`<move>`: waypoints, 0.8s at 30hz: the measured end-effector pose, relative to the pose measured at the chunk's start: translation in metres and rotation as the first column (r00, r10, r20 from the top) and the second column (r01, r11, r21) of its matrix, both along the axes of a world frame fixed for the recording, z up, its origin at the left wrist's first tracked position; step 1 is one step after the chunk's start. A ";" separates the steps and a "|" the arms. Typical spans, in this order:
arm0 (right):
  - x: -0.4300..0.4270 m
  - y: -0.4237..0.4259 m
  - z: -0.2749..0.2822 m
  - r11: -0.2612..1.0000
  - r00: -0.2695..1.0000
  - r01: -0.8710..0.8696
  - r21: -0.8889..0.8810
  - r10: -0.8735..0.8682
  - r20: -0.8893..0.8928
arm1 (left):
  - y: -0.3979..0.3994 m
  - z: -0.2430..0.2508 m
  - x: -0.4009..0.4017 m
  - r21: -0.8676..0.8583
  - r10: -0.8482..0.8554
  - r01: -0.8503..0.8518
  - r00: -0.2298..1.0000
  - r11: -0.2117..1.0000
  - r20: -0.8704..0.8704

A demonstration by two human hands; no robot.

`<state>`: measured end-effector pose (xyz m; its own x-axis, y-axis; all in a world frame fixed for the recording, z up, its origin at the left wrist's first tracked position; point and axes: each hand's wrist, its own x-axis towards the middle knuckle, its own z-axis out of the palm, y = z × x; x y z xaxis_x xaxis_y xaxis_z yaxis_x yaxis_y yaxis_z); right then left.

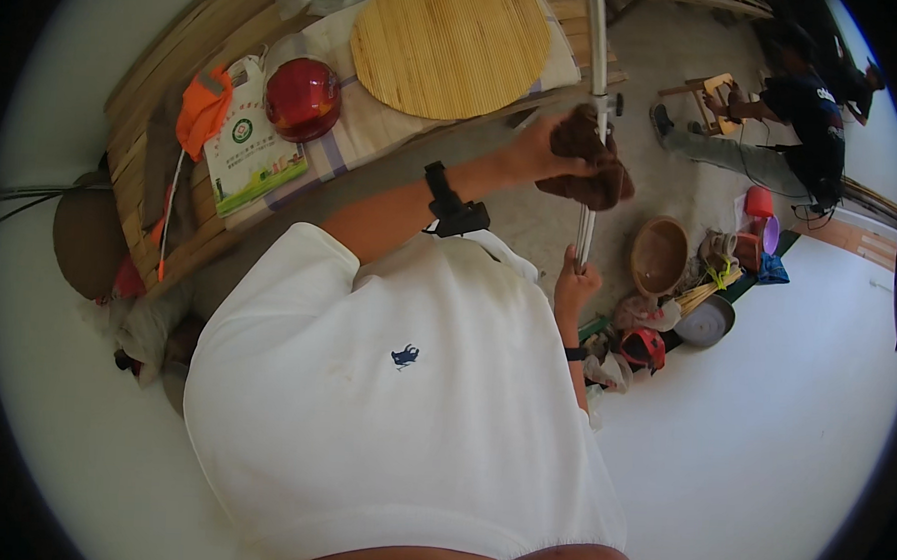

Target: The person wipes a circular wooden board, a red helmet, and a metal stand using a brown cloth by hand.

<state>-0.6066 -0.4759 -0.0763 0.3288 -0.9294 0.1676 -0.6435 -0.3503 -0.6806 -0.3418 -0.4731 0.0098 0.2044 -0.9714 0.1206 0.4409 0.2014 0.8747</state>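
Observation:
A slim metal pole point(597, 54) with a black knob point(619, 104) at a joint runs through the upper right of the head view. My left hand point(545, 153) is closed around a brown cloth point(590, 173) that is pressed against the pole. The cloth hides some of the pole and some of my fingers. Below it, my right hand point(577, 286) grips the pole's lower visible part, thumb along the metal. A black strapped device point(455, 209) sits on my left wrist and a dark band point(575, 354) on my right.
A slatted wooden platform point(128, 146) holds a round ribbed mat point(451, 47), a glossy red rounded object point(303, 99), a printed bag point(244, 143) and orange fabric point(203, 112). A brown basin point(659, 257) and a grey pan point(706, 321) stand right. Another person point(801, 123) handles a wooden stool point(715, 104).

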 end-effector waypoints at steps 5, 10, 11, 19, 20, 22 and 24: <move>-0.022 0.014 -0.012 0.994 0.990 0.052 0.094 -0.039 -0.135 | 0.006 -0.004 0.006 0.071 0.181 -0.169 0.957 0.983 -0.226; -0.037 0.019 -0.015 0.977 0.977 0.028 0.210 0.018 -0.212 | 0.012 -0.021 0.009 0.123 0.164 -0.143 0.968 0.982 -0.188; -0.040 0.021 -0.013 0.979 0.971 0.026 0.201 0.023 -0.239 | 0.014 -0.024 0.012 0.135 0.143 -0.127 0.982 0.983 -0.120; -0.052 0.043 0.009 0.967 0.910 0.169 0.191 -0.079 -0.407 | 0.026 -0.052 0.038 0.260 0.037 -0.014 0.996 0.965 -0.084; -0.055 0.045 0.008 0.968 0.910 0.166 0.190 -0.076 -0.408 | 0.028 -0.055 0.041 0.327 0.042 0.008 0.988 0.945 -0.145; -0.058 0.045 0.005 0.962 0.889 0.188 0.198 -0.081 -0.450 | 0.031 -0.059 0.041 0.392 0.065 0.023 0.976 0.920 -0.208; -0.059 0.042 0.004 0.962 0.888 0.157 0.225 -0.038 -0.458 | 0.034 -0.061 0.035 0.363 0.080 0.051 0.939 0.931 -0.335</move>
<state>-0.6651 -0.4337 -0.0722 0.2188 -0.9517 -0.2155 -0.9203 -0.1279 -0.3698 -0.3063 -0.4386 -0.0512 0.1839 -0.9307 -0.3161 0.7224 -0.0901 0.6855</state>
